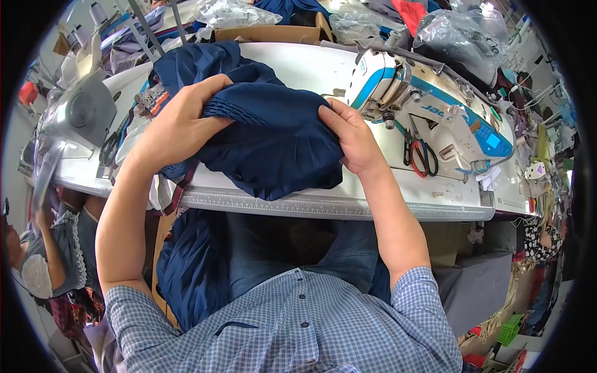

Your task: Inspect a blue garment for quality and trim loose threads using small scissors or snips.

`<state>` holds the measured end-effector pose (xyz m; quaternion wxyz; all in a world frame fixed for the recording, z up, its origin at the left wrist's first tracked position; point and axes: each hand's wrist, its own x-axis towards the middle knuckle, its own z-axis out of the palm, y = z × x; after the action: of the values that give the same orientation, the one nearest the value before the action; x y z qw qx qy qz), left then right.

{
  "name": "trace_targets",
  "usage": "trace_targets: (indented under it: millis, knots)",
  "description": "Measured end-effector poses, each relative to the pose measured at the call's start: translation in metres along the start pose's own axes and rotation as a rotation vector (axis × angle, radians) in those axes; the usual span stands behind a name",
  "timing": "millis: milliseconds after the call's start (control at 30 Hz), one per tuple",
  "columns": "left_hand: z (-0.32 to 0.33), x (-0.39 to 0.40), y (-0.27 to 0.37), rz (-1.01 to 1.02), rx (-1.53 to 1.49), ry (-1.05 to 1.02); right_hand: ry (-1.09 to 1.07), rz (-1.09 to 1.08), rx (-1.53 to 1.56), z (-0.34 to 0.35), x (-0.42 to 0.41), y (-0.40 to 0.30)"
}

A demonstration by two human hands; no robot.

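A navy blue fabric garment (pixel 280 135) is stretched between my two hands above the white sewing table (pixel 298 56). My left hand (pixel 186 121) grips it at a gathered, textured band. On the other side, my right hand (pixel 350 135) pinches its edge between thumb and fingers. More of the navy cloth is heaped behind my left hand. An industrial sewing machine (pixel 378 84), white with blue trim, stands just right of my right hand. Red and black-handled scissors (pixel 422 158) and black thread snips (pixel 408 142) lie on its bed.
A ruler strip (pixel 280 205) runs along the table's front edge. At the left are another machine (pixel 84 109), black-handled scissors (pixel 109 149) and lace-trimmed cloth. A cardboard box (pixel 270 33) and plastic bags (pixel 461 42) sit behind. Navy cloth (pixel 191 270) hangs beside my lap. A co-worker (pixel 46 256) is at far left.
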<state>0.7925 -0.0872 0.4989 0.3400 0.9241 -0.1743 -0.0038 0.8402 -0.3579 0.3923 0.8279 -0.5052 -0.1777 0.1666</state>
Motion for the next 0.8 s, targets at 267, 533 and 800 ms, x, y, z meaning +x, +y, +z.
trace_targets:
  millis: [267, 533, 800]
  knots:
    - [0.037, 0.006, -0.077, -0.106, 0.091, -0.059, -0.022, 0.047, -0.139, -0.006, -0.001, 0.025]
    - [0.026, -0.005, -0.031, 0.315, 0.377, -0.023, -0.054, 0.104, -0.084, -0.004, -0.004, 0.019]
    - [0.035, 0.027, -0.019, 0.138, 0.014, -0.459, -0.194, 0.099, -0.151, 0.002, -0.001, 0.013]
